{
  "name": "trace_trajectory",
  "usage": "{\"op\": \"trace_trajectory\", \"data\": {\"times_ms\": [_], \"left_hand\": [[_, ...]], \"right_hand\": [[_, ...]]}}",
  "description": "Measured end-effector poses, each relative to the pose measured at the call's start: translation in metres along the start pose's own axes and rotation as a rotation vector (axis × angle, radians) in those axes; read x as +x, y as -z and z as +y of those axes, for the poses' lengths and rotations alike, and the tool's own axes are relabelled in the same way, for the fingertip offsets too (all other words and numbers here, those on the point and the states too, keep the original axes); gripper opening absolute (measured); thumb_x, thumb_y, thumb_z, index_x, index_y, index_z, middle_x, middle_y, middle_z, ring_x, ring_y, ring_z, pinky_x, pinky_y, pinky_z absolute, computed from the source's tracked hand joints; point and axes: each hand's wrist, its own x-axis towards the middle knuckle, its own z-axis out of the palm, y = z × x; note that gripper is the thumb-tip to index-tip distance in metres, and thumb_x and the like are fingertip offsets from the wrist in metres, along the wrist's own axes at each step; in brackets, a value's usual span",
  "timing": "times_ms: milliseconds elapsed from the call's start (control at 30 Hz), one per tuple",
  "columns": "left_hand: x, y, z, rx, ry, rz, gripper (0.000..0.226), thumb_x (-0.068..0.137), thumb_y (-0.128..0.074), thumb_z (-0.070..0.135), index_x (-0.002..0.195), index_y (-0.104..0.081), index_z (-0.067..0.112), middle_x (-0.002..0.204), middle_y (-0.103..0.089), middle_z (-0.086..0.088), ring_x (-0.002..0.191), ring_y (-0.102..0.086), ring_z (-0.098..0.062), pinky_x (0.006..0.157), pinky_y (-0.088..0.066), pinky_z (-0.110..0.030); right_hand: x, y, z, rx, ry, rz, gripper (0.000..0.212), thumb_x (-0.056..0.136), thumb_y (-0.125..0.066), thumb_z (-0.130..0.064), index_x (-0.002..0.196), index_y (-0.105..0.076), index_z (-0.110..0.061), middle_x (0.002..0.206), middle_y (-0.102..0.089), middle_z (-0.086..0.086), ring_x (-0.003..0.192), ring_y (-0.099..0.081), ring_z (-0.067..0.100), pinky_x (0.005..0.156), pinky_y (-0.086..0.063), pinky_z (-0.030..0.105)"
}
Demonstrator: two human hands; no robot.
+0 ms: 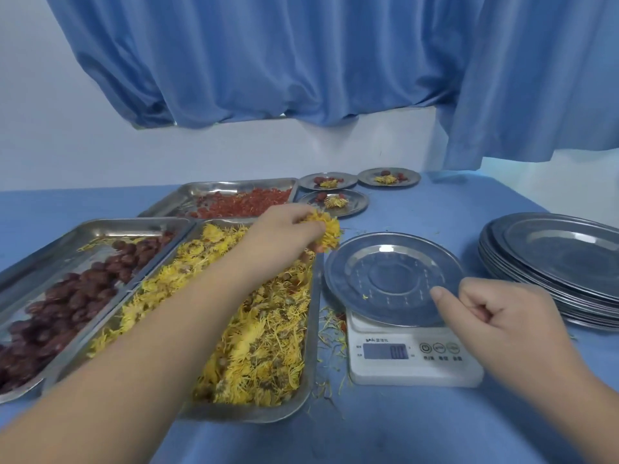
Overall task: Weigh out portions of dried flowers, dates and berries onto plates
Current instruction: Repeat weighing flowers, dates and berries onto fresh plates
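My left hand [284, 231] holds a clump of dried yellow flowers [326, 229] above the far right corner of the flower tray [310, 363], just left of the empty steel plate [392, 259]. That plate sits on a white digital scale [415, 360]. My right hand [499, 313] pinches the plate's near right rim with thumb on top. A tray of dark red dates [20, 272] lies at the left. Behind it stands a tray of red berries [187, 195].
Three small filled plates [355, 205] sit at the back near the wall. A stack of empty steel plates [552, 262] stands at the right. Loose petals [330, 329] litter the blue table between tray and scale. A blue curtain [301, 61] hangs behind.
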Motion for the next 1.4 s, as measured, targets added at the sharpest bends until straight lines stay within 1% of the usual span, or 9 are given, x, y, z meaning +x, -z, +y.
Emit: {"op": "trace_trajectory", "data": {"times_ms": [133,233,400,667,833,967,1067,1300,1400], "left_hand": [[0.009,-0.060,0.020,0.094,-0.114,-0.097,0.016,0.095,-0.054,0.029,0.097,-0.069,0.030,0.075,-0.063,0.015,0.060,-0.056,0.003,0.049,-0.038,-0.011],[0.015,-0.075,0.027,0.192,-0.181,-0.203,0.027,0.093,-0.058,0.034,0.119,-0.066,0.031,0.111,-0.060,0.012,0.091,-0.058,-0.001,0.067,-0.038,-0.006],[0.006,-0.061,0.022,0.197,-0.253,-0.272,0.028,0.091,-0.058,0.044,0.119,-0.062,0.039,0.127,-0.057,0.017,0.115,-0.050,0.000,0.089,-0.038,-0.019],[-0.021,0.023,-0.015,0.181,-0.184,-0.041,0.015,0.093,-0.057,0.039,0.102,-0.065,0.048,0.094,-0.060,0.037,0.084,-0.055,0.021,0.061,-0.039,-0.004],[-0.030,0.095,-0.073,0.264,0.038,0.210,0.015,0.095,-0.053,0.036,0.104,-0.065,0.041,0.099,-0.065,0.023,0.065,-0.058,0.011,0.055,-0.040,-0.011],[-0.045,0.134,-0.133,0.320,0.284,0.400,0.020,0.096,-0.049,0.035,0.102,-0.067,0.031,0.100,-0.070,0.005,0.072,-0.063,-0.011,0.061,-0.047,-0.026],[-0.053,0.148,-0.173,0.440,0.419,0.339,0.022,0.096,-0.046,0.034,0.104,-0.066,0.026,0.093,-0.069,0.000,0.071,-0.063,-0.021,0.067,-0.051,-0.032],[-0.027,0.155,-0.199,0.701,0.470,0.189,0.043,0.104,-0.031,0.030,0.130,-0.058,0.009,0.134,-0.057,-0.020,0.117,-0.054,-0.036,0.099,-0.042,-0.042],[-0.017,0.162,-0.201,0.728,0.512,0.177,0.038,0.100,-0.036,0.017,0.129,-0.058,0.007,0.130,-0.058,-0.021,0.109,-0.057,-0.036,0.092,-0.046,-0.040]], "right_hand": [[0.000,-0.001,0.008,-0.009,-0.015,-0.025,0.061,0.082,-0.072,-0.016,0.053,-0.018,-0.024,0.047,-0.024,-0.002,0.044,-0.025,0.010,0.044,-0.023,0.016],[0.000,0.000,0.009,0.007,0.004,-0.052,0.061,0.085,-0.071,-0.021,0.053,-0.018,-0.024,0.047,-0.023,-0.003,0.045,-0.023,0.010,0.044,-0.022,0.020],[-0.003,-0.001,0.004,0.020,0.047,-0.093,0.052,0.081,-0.065,-0.027,0.055,-0.020,-0.020,0.049,-0.024,-0.004,0.046,-0.023,0.009,0.045,-0.022,0.020],[-0.004,-0.017,-0.031,-0.029,0.264,-0.215,0.051,0.084,-0.060,-0.034,0.057,-0.017,-0.026,0.049,-0.018,-0.008,0.046,-0.021,0.007,0.044,-0.026,0.026],[0.011,-0.035,-0.055,-0.031,0.320,-0.436,0.039,0.088,-0.044,-0.049,0.058,-0.042,-0.025,0.053,-0.042,-0.008,0.052,-0.042,0.009,0.050,-0.041,0.028],[0.011,-0.049,-0.065,-0.040,0.317,-0.448,0.026,0.089,-0.045,-0.045,0.073,-0.060,-0.030,0.064,-0.046,-0.016,0.061,-0.048,0.005,0.055,-0.048,0.033],[0.005,-0.051,-0.064,-0.018,0.299,-0.444,0.023,0.088,-0.044,-0.047,0.077,-0.060,-0.035,0.068,-0.045,-0.019,0.063,-0.049,0.002,0.053,-0.047,0.029],[0.000,-0.053,-0.057,-0.002,0.292,-0.436,0.021,0.087,-0.057,-0.033,0.067,-0.060,-0.028,0.062,-0.044,-0.014,0.056,-0.047,0.004,0.050,-0.047,0.031],[-0.001,-0.052,-0.057,-0.009,0.293,-0.449,0.027,0.089,-0.050,-0.041,0.067,-0.059,-0.028,0.062,-0.047,-0.013,0.057,-0.048,0.004,0.050,-0.047,0.030]]}}
